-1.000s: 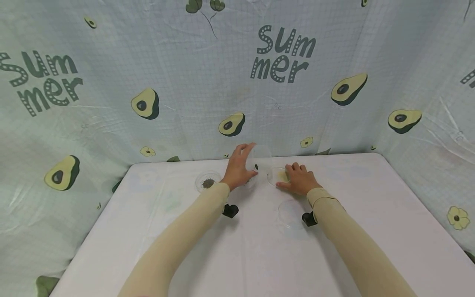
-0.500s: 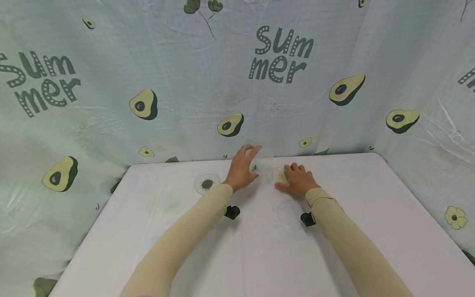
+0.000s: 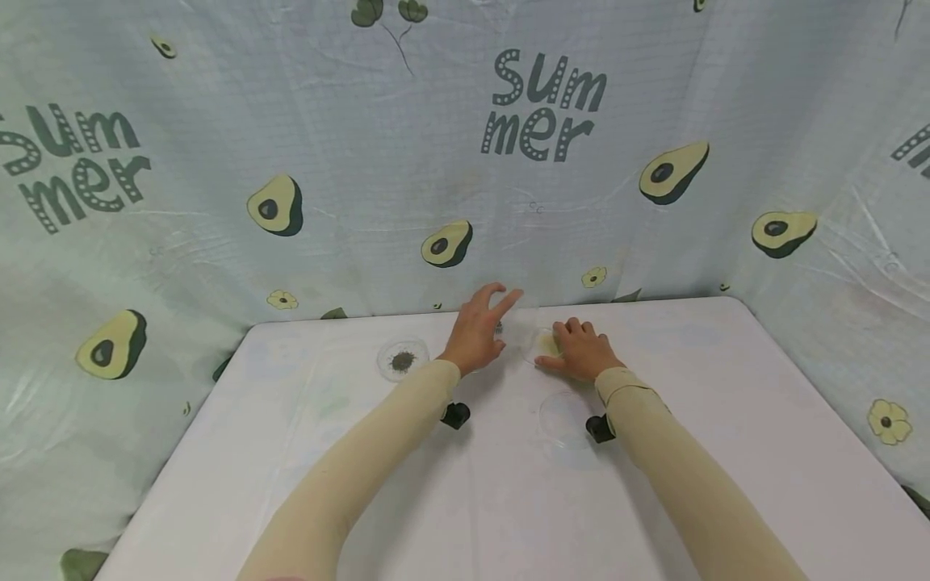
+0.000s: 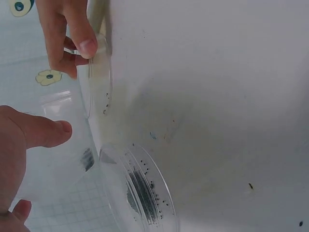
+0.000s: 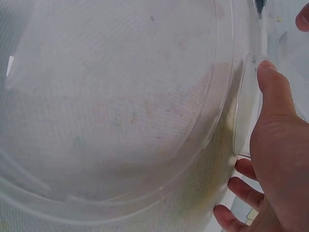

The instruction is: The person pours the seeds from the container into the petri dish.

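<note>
In the head view my left hand [image 3: 475,332] has its thumb and fingers around a thin clear plastic piece, which looks like a small zip bag [image 4: 58,104] with a dark patch near its lower end. The grip on it is partly hidden. Below that hand in the left wrist view stands a clear petri dish [image 4: 145,193] with a dark pile and scattered dark grains. My right hand [image 3: 584,353] holds the rim of another clear petri dish [image 3: 545,347], which has a yellowish content and a few dark specks at its side.
A petri dish [image 3: 403,360] with dark grains lies to the left of my left forearm. Nearer, a clear dish or lid [image 3: 563,420] lies by my right wrist. The white table [image 3: 508,500] ends at a printed curtain [image 3: 363,161]. Stray grains [image 4: 251,186] dot the table.
My left hand has shifted slightly right and its index finger has stretched further out. The clear plastic piece stands lower and shows fainter. My right hand stays at the dish.
</note>
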The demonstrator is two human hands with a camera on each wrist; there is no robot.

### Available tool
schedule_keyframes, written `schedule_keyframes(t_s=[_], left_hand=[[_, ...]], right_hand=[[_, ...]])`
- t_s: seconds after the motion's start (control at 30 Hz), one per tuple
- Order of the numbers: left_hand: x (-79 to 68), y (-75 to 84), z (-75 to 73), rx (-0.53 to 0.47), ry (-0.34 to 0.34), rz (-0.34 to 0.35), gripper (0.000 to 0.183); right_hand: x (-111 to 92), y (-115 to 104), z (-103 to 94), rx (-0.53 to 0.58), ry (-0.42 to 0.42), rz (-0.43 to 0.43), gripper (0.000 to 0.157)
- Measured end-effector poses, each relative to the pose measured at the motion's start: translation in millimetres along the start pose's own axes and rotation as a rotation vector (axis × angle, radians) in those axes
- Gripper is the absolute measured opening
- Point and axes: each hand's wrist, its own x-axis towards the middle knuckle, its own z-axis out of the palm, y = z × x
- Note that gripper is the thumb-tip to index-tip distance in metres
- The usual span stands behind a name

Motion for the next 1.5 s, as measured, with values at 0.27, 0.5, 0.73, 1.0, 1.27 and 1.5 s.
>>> schedule_keyframes(t_s=[0.27, 0.5, 0.73, 1.0, 1.27, 1.5], left_hand=[[2.6, 1.5, -0.4, 0.043, -0.028, 0.026, 0.086], [5.8, 3.0, -0.8, 0.077, -0.049, 0.05, 0.086], [9.7, 4.9, -2.5, 0.119, -0.059, 0.084, 0.086], [13.1, 7.6, -4.8, 0.179, -0.054, 0.15, 0.081], [17.0, 9.4, -3.0, 0.259, -0.014, 0.236, 0.076], [19.6, 11.8, -2.5, 0.291, -0.029, 0.271, 0.074]], right_hand=[[0, -3, -3.9, 0.005, -0.009, 0.007, 0.079], [1, -4, -3.7, -0.004, 0.004, 0.01, 0.079], [3, -3, -3.5, -0.011, 0.008, 0.01, 0.08], [5, -1, -1.0, -0.025, 0.021, 0.003, 0.079], [6, 2, -0.5, -0.009, 0.014, 0.004, 0.077], [8, 4, 0.8, -0.004, 0.004, 0.007, 0.077]])
